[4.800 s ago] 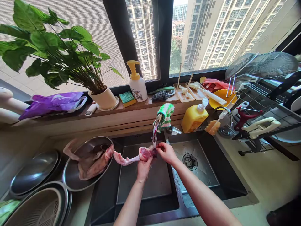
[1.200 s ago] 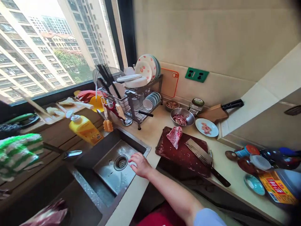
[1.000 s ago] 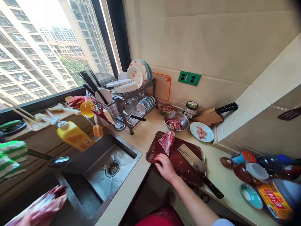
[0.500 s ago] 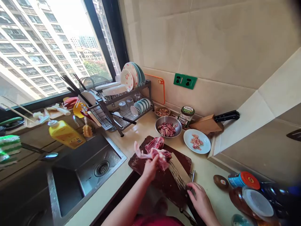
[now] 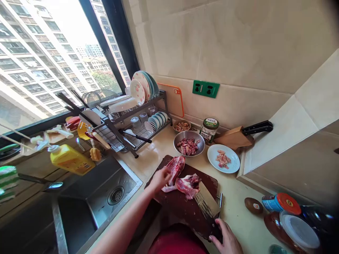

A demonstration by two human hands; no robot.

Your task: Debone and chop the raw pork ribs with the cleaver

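Note:
My left hand (image 5: 159,179) is at the left edge of a raw meat piece with ribs (image 5: 178,165), fingers curled against it; the exact grip is partly hidden. A raw leg piece (image 5: 188,186) with pale skin and a cut red end lies just in front of it on the dark brown cutting board (image 5: 174,215). My right hand (image 5: 227,238) is closed round the black handle of a cleaver (image 5: 208,201). The cleaver's broad blade lies tilted over the board's right side, its tip beside the leg piece.
Behind the board stand a metal bowl of chopped meat (image 5: 201,145), a smaller bowl (image 5: 188,123), a jar (image 5: 209,130) and a white plate (image 5: 212,162) with meat bits. A knife block (image 5: 233,137), a kiwi (image 5: 253,205), a sink (image 5: 106,218) and a dish rack (image 5: 137,146) surround them.
My left hand has let go of the leg piece, now lying on the board, and has moved left to the ribbed piece. The right hand stays on the cleaver. The view has shifted slightly.

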